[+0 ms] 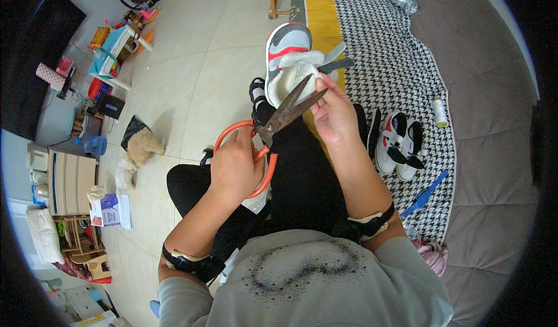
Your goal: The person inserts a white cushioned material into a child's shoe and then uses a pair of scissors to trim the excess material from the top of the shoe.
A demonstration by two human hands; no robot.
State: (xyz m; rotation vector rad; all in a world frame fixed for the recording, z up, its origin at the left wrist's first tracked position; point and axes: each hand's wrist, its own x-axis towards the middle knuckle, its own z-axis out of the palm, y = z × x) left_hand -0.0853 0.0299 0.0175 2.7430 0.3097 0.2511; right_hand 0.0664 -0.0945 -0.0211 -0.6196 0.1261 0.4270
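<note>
My left hand (235, 163) is closed around the orange handles of a large pair of scissors (281, 121). The dark, worn blades stand apart and reach up to the opening of a small shoe (289, 43). That shoe is white and grey with red trim, a fleecy lining and loose straps on its right side. With thumb and fingers, my right hand (335, 111) pinches the shoe's lined edge, close to the blade tips. Whether the blades touch the lining I cannot tell.
To the right, a houndstooth cloth (372, 30) covers the seat. On it lie a pair of small shoes (399, 144), a thread spool (440, 113) and a blue watch-like strap (426, 194). Left on the tiled floor are a fluffy tan thing (143, 148) and a small table (111, 54).
</note>
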